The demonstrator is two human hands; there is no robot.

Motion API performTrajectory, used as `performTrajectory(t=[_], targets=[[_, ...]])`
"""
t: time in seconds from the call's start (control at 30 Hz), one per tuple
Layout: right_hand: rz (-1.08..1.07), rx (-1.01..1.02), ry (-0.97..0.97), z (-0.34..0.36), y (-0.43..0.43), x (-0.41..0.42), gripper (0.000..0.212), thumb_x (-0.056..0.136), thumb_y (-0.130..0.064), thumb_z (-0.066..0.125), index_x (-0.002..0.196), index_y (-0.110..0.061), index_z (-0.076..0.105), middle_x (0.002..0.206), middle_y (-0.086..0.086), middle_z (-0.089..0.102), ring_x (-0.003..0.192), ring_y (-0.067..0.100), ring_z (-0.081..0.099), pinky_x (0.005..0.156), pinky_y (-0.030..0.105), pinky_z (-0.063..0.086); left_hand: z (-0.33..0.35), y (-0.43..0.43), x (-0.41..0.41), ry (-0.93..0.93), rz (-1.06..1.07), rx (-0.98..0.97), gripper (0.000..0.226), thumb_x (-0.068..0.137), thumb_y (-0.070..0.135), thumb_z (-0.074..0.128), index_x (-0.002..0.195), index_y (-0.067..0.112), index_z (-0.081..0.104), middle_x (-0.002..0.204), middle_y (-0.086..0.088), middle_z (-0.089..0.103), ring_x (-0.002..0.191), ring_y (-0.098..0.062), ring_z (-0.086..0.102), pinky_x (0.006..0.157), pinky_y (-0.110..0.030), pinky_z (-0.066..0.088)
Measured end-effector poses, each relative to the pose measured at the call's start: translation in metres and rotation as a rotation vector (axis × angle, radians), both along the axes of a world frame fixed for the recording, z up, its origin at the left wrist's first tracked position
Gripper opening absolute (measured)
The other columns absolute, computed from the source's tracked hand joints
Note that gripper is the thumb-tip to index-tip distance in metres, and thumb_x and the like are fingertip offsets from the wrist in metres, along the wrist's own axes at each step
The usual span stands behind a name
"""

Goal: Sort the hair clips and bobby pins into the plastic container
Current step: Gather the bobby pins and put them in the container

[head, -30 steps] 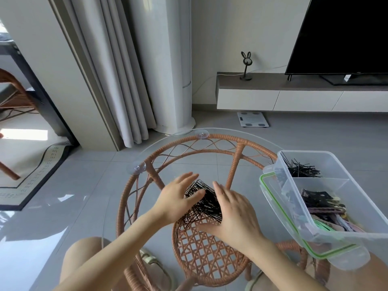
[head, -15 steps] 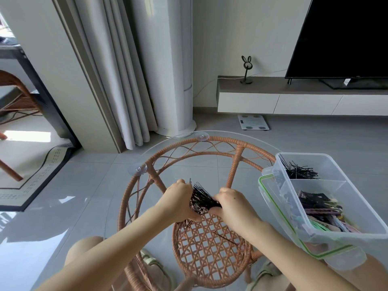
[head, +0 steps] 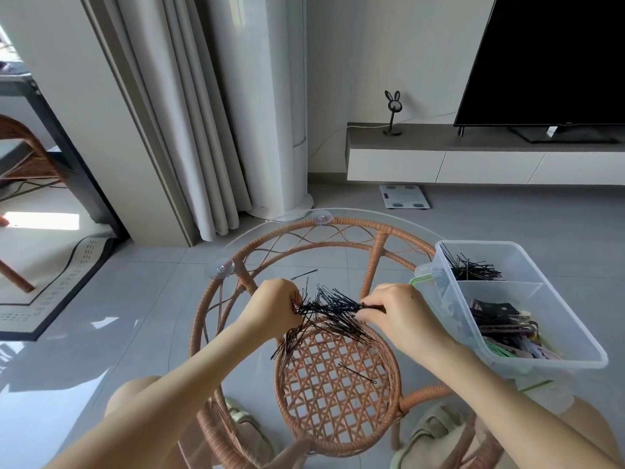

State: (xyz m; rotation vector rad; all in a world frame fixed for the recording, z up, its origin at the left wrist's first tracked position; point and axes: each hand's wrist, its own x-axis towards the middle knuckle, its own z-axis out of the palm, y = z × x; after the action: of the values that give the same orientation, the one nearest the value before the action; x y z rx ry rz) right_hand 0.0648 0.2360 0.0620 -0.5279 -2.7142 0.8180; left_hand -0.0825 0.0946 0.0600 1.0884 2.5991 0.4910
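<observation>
A bundle of black bobby pins [head: 329, 311] is held over the glass tabletop between both hands. My left hand [head: 272, 308] pinches its left end and my right hand [head: 394, 311] grips its right end. Loose ends fan down to the left. A stray bobby pin [head: 304, 275] lies beyond the hands and another stray pin [head: 356, 372] lies nearer me. The clear plastic container [head: 575, 336] stands at the right, with black bobby pins [head: 473, 270] in its far compartment and dark and coloured hair clips [head: 504, 323] in its near one.
The round glass top [head: 162, 333] rests on a rattan table frame [head: 338, 228] with a woven lower shelf [head: 334, 390]. The container's green-edged lid [head: 421, 277] lies under it. My knees and sandals show beneath the glass. A TV stand [head: 473, 157] lines the far wall.
The hands went from flat over the spread pile to closing on it and lifting the pins as a bundle. The camera has tilted slightly.
</observation>
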Motion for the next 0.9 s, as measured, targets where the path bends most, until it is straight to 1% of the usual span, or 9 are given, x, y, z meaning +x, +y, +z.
performTrajectory(t=[0.1, 0.2, 0.3, 0.37, 0.47, 0.57, 0.7, 0.8, 0.9], targets=[[0.004, -0.035, 0.052, 0.009, 0.005, 0.003, 0.014, 0.079, -0.023, 0.068, 0.086, -0.012, 0.074, 0.071, -0.001, 0.064, 0.066, 0.007, 0.057, 0.061, 0.007, 0.036, 0.005, -0.003, -0.003, -0.044, 0.049, 0.058, 0.02, 0.07, 0.008, 0.069, 0.089, 0.004, 0.069, 0.083, -0.011, 0.072, 0.075, -0.026, 0.068, 0.064, -0.033, 0.057], [-0.004, -0.068, 0.093, 0.015, 0.011, 0.004, 0.013, 0.077, -0.02, 0.07, 0.087, -0.013, 0.074, 0.063, -0.01, 0.058, 0.058, 0.0, 0.05, 0.061, 0.0, 0.034, 0.013, -0.006, -0.006, -0.069, 0.087, 0.106, 0.019, 0.068, 0.013, 0.073, 0.086, 0.009, 0.071, 0.076, -0.006, 0.072, 0.07, -0.022, 0.069, 0.064, -0.032, 0.058], [0.0, -0.099, 0.115, 0.024, 0.02, 0.004, 0.01, 0.077, -0.02, 0.071, 0.082, -0.013, 0.075, 0.064, -0.004, 0.062, 0.06, 0.004, 0.053, 0.058, 0.007, 0.035, 0.023, -0.007, -0.009, -0.1, 0.12, 0.161, 0.019, 0.068, 0.015, 0.076, 0.086, 0.012, 0.072, 0.079, -0.005, 0.075, 0.071, -0.019, 0.07, 0.069, -0.032, 0.059], [0.003, -0.112, 0.15, 0.033, 0.029, 0.006, 0.007, 0.075, -0.019, 0.072, 0.081, -0.016, 0.074, 0.06, -0.011, 0.059, 0.057, -0.002, 0.052, 0.055, 0.009, 0.035, 0.031, -0.007, -0.011, -0.121, 0.147, 0.204, 0.018, 0.066, 0.014, 0.077, 0.084, 0.012, 0.073, 0.078, -0.004, 0.075, 0.07, -0.018, 0.07, 0.073, -0.035, 0.059], [-0.024, -0.112, 0.206, 0.05, 0.05, 0.013, 0.004, 0.073, -0.018, 0.074, 0.077, -0.017, 0.074, 0.057, -0.009, 0.061, 0.048, -0.002, 0.049, 0.051, 0.011, 0.037, 0.046, -0.001, -0.013, -0.155, 0.151, 0.245, 0.017, 0.065, 0.012, 0.078, 0.081, 0.011, 0.073, 0.074, -0.006, 0.075, 0.07, -0.023, 0.071, 0.074, -0.039, 0.059], [-0.072, -0.067, 0.223, 0.067, 0.082, 0.027, 0.004, 0.072, -0.016, 0.075, 0.076, -0.017, 0.075, 0.06, -0.008, 0.064, 0.049, -0.001, 0.05, 0.053, 0.015, 0.039, 0.063, 0.009, -0.012, -0.163, 0.142, 0.273, 0.014, 0.065, 0.012, 0.078, 0.078, 0.011, 0.074, 0.071, -0.008, 0.075, 0.06, -0.019, 0.068, 0.072, -0.036, 0.059], [-0.159, 0.055, 0.154, 0.079, 0.134, 0.051, 0.009, 0.073, -0.017, 0.075, 0.081, -0.015, 0.074, 0.069, -0.009, 0.065, 0.056, 0.001, 0.055, 0.061, 0.022, 0.04, 0.082, 0.032, -0.008, -0.174, 0.109, 0.315, 0.008, 0.064, 0.007, 0.075, 0.071, 0.011, 0.073, 0.062, 0.004, 0.074, 0.061, -0.021, 0.07, 0.074, -0.037, 0.059], [-0.148, 0.119, 0.021, 0.073, 0.165, 0.063, 0.009, 0.074, -0.017, 0.074, 0.082, -0.014, 0.074, 0.072, -0.011, 0.064, 0.067, 0.007, 0.057, 0.062, 0.014, 0.039, 0.092, 0.057, -0.003, -0.192, 0.075, 0.352, 0.01, 0.063, 0.006, 0.076, 0.072, 0.009, 0.072, 0.072, -0.014, 0.075, 0.062, -0.025, 0.068, 0.077, -0.042, 0.058], [-0.085, 0.138, -0.143, 0.055, 0.182, 0.064, 0.01, 0.075, -0.019, 0.073, 0.083, -0.013, 0.074, 0.07, -0.012, 0.06, 0.069, 0.013, 0.056, 0.061, 0.014, 0.037, 0.102, 0.084, 0.006, -0.178, 0.002, 0.347, 0.013, 0.064, 0.009, 0.078, 0.076, 0.011, 0.073, 0.068, -0.011, 0.074, 0.05, -0.014, 0.064, 0.067, -0.031, 0.057]])
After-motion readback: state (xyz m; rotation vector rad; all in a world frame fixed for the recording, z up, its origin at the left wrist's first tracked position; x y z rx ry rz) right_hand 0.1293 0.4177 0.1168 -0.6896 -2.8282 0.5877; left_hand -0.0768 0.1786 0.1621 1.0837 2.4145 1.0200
